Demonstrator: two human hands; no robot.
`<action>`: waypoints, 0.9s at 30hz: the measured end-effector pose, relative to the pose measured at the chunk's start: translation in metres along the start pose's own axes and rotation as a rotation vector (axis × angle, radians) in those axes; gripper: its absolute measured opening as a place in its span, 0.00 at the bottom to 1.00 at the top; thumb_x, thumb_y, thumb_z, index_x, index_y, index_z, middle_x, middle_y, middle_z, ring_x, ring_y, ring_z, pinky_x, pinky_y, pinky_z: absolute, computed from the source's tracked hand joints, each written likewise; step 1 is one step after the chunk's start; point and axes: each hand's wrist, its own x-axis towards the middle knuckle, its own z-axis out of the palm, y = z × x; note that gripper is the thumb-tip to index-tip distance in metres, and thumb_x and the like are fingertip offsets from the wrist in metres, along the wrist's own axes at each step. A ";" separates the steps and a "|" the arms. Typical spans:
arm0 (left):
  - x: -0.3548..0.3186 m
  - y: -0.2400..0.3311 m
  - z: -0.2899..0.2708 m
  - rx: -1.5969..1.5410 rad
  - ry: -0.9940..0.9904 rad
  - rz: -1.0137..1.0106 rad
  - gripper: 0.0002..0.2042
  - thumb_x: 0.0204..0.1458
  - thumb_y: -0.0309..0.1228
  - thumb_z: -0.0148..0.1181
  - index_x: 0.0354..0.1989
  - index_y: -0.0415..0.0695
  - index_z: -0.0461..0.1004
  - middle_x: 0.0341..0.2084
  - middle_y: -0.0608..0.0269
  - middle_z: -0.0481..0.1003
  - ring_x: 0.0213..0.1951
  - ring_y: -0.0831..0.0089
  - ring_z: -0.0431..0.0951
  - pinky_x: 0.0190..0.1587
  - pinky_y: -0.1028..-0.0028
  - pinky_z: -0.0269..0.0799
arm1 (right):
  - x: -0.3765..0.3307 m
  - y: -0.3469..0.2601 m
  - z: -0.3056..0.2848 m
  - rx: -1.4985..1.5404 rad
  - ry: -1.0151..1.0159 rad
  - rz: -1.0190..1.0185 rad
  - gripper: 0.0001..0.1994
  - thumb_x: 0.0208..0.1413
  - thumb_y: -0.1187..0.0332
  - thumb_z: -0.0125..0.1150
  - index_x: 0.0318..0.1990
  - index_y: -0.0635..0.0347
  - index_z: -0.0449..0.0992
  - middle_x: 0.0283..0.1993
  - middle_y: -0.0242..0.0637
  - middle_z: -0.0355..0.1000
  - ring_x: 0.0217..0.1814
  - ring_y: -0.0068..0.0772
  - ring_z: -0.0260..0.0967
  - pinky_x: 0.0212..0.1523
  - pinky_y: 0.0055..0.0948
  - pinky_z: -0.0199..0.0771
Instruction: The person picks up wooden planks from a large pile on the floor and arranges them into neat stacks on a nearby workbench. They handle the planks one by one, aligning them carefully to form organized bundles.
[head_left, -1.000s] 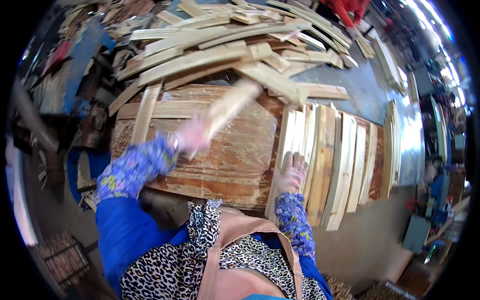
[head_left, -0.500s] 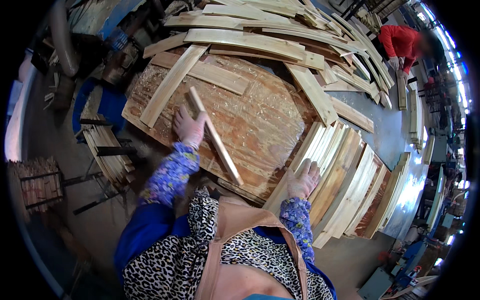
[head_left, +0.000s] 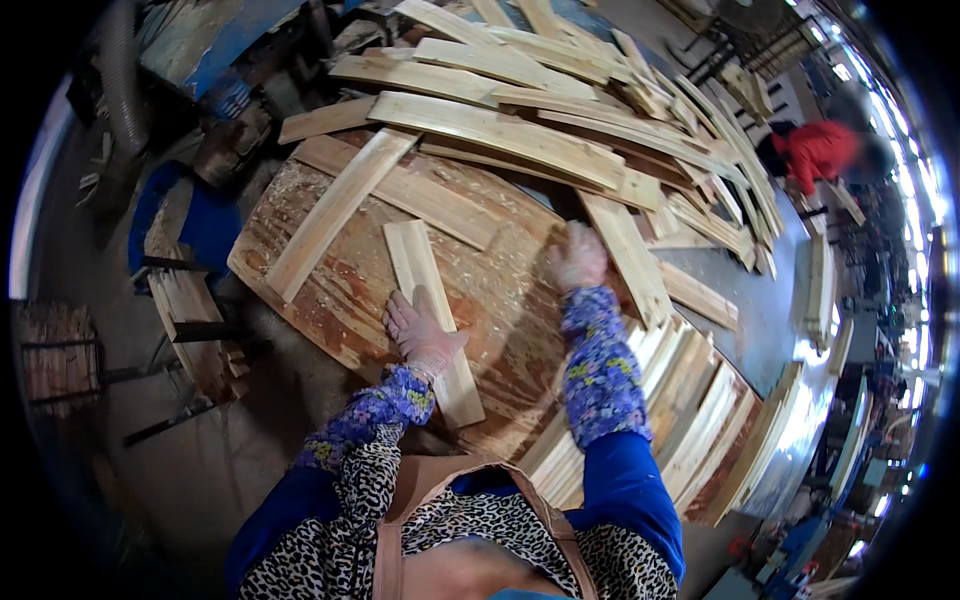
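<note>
My left hand (head_left: 422, 338), in a pale glove, presses down with its fingers spread on a short wooden board (head_left: 437, 300). That board lies flat on a worn plywood tabletop (head_left: 490, 330) strewn with shavings. My right hand (head_left: 580, 258), gloved too, stretches forward over the plywood. It is slightly blurred, with fingers extended and nothing seen in them, beside a slanting plank (head_left: 630, 255). Whether it touches the plank I cannot tell. Two more planks cross at the table's left: a pale one (head_left: 345, 215) and one partly beneath it (head_left: 440, 208).
A loose heap of planks (head_left: 500, 130) covers the far side. Stacked boards (head_left: 690, 410) lie in a row by my right arm. At left are a blue bin (head_left: 215, 225) and wood pieces on a metal rack (head_left: 190, 310). Another person in red (head_left: 815, 155) bends at far right.
The narrow piece by my left hand has turned from its edge onto its broad face, and that hand now rests on it. My right hand has moved from the stacked boards forward to the slanting plank.
</note>
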 end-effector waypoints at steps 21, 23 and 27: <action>0.014 -0.112 -0.020 -0.020 0.096 0.329 0.46 0.47 0.41 0.71 0.75 0.45 0.56 0.75 0.43 0.55 0.76 0.43 0.53 0.73 0.47 0.56 | 0.155 0.031 -0.103 -0.003 -0.622 0.211 0.36 0.52 0.61 0.77 0.68 0.65 0.71 0.55 0.48 0.81 0.55 0.44 0.79 0.54 0.35 0.78; 0.015 -0.116 -0.019 -0.001 0.130 0.433 0.45 0.45 0.40 0.71 0.74 0.44 0.57 0.73 0.44 0.58 0.74 0.42 0.58 0.72 0.46 0.58 | 0.111 0.068 -0.122 -0.106 -0.707 0.031 0.49 0.51 0.43 0.72 0.74 0.63 0.59 0.62 0.55 0.77 0.65 0.49 0.76 0.63 0.40 0.75; -0.006 -0.148 -0.017 0.017 0.188 0.708 0.41 0.39 0.37 0.68 0.68 0.45 0.66 0.68 0.47 0.66 0.66 0.44 0.68 0.64 0.45 0.66 | 0.063 -0.018 -0.195 -0.381 -0.864 0.195 0.57 0.47 0.32 0.69 0.75 0.64 0.57 0.63 0.57 0.76 0.68 0.53 0.74 0.69 0.46 0.71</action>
